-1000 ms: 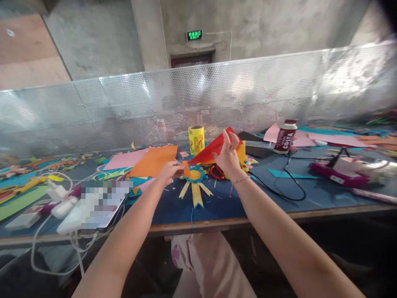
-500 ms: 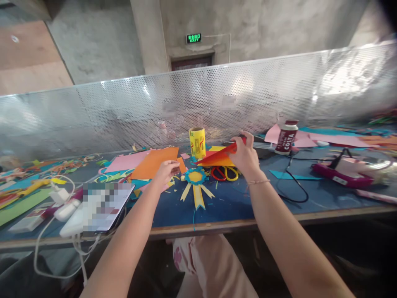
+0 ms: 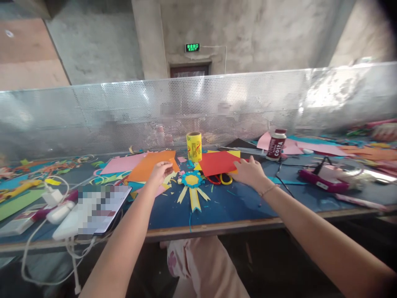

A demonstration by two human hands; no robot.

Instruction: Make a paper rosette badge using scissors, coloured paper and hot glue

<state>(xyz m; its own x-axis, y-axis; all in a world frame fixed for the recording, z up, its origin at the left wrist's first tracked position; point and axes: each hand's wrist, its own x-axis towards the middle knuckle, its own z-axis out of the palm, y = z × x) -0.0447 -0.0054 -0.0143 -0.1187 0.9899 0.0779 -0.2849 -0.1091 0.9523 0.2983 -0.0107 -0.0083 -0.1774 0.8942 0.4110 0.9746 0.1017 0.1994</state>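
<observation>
My right hand (image 3: 250, 173) lies flat with spread fingers on the near right edge of a red paper sheet (image 3: 218, 162), which rests flat over yellow paper and partly covers red and yellow scissors (image 3: 221, 179). My left hand (image 3: 160, 171) pinches the near corner of an orange paper sheet (image 3: 150, 164) on the blue table. Between the hands lies a paper rosette (image 3: 192, 181) with a blue frill, a yellow centre and yellow ribbons.
A yellow tape roll (image 3: 194, 146) stands behind the rosette. A dark red Costa bottle (image 3: 276, 144) stands to the right, with a black cable and a pink device (image 3: 322, 179). A phone (image 3: 98, 208), chargers and white cables lie left. A perforated metal screen (image 3: 124, 111) backs the table.
My right hand has lowered the red sheet from a raised tilt to flat on the table and now rests open on it. My left hand has shifted onto the orange sheet's corner.
</observation>
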